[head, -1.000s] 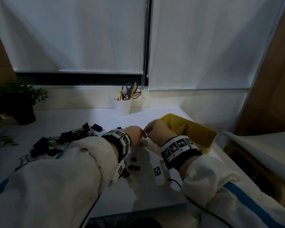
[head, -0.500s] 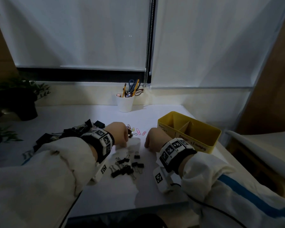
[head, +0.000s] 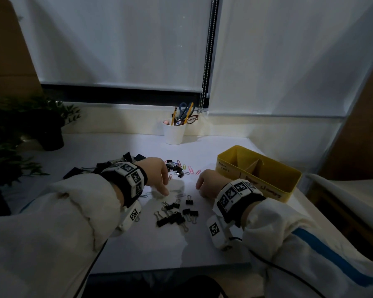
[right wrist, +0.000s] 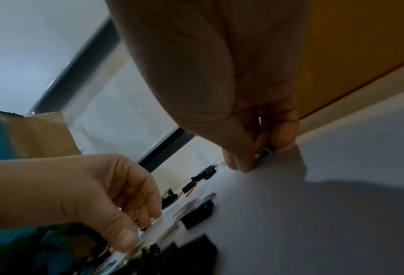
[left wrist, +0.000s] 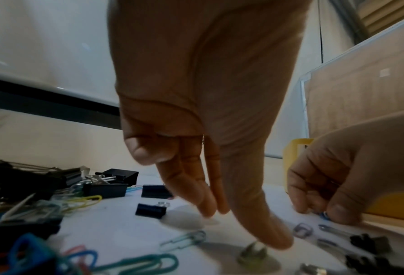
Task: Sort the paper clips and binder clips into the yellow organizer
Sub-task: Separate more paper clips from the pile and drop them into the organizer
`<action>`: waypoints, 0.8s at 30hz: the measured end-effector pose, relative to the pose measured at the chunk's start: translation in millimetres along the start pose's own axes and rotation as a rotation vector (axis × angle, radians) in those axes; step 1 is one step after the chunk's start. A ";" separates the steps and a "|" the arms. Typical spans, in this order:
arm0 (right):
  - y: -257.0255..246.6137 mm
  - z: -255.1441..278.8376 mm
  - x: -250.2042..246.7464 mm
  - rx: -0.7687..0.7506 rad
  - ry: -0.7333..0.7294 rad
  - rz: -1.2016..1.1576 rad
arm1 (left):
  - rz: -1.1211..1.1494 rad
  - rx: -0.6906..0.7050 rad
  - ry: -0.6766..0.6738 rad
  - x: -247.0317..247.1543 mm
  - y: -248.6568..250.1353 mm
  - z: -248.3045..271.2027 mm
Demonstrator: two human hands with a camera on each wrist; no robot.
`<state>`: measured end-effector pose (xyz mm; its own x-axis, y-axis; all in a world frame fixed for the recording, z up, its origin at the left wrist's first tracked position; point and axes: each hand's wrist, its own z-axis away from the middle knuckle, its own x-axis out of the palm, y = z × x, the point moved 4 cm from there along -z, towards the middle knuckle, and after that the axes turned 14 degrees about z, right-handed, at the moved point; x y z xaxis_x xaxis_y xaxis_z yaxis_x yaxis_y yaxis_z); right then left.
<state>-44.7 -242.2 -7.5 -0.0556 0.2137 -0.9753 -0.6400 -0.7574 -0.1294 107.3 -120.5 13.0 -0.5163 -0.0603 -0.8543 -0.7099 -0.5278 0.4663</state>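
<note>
The yellow organizer (head: 254, 191) stands at the right of the white table, its compartments divided. Small black binder clips (head: 174, 216) lie between my hands, coloured paper clips (head: 188, 168) farther back, and large black binder clips (head: 116, 165) to the left. My left hand (head: 166, 188) points down, its thumb and fingertips (left wrist: 208, 208) touching the table apart from each other among loose paper clips (left wrist: 184, 241), holding nothing. My right hand (head: 199, 186) rests on the table beside the organizer and pinches a small blue paper clip (right wrist: 264, 152) between thumb and fingers; the same blue paper clip (left wrist: 324, 215) shows under its fingertips.
A white cup (head: 173, 132) with pencils and scissors stands at the back of the table under the window blind. A dark potted plant (head: 41, 127) sits at the far left. The table's front edge (head: 170, 268) runs just below my wrists.
A second ago my hands were together, raised in front of the organizer. They have since parted and dropped to the table, the left onto the loose clips, the right onto a paper clip.
</note>
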 end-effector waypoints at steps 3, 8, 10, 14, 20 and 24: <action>-5.3 -0.4 -2.9 -0.030 0.018 -0.037 | -0.119 -0.033 -0.033 6.4 -1.1 4.7; -17.9 -4.2 0.2 -0.030 0.036 -0.293 | -0.082 -0.033 -0.029 14.0 -4.8 6.6; -27.3 -6.7 3.5 -0.041 0.042 -0.269 | -0.057 -0.023 -0.042 17.1 -5.9 7.3; -42.6 -15.2 8.1 -0.004 0.031 0.022 | -0.076 0.012 -0.063 22.2 -4.5 11.3; -53.2 -15.7 9.0 -0.033 0.026 0.269 | 0.031 0.161 0.121 14.3 7.7 10.1; -54.6 -11.8 10.6 -0.080 0.029 0.226 | -0.037 0.220 0.094 23.0 19.3 7.3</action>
<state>-1.3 -205.9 -12.9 -0.1674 0.0161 -0.9858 -0.5513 -0.8304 0.0800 78.3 -125.9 4.1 -0.4485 -0.1282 -0.8845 -0.8200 -0.3346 0.4643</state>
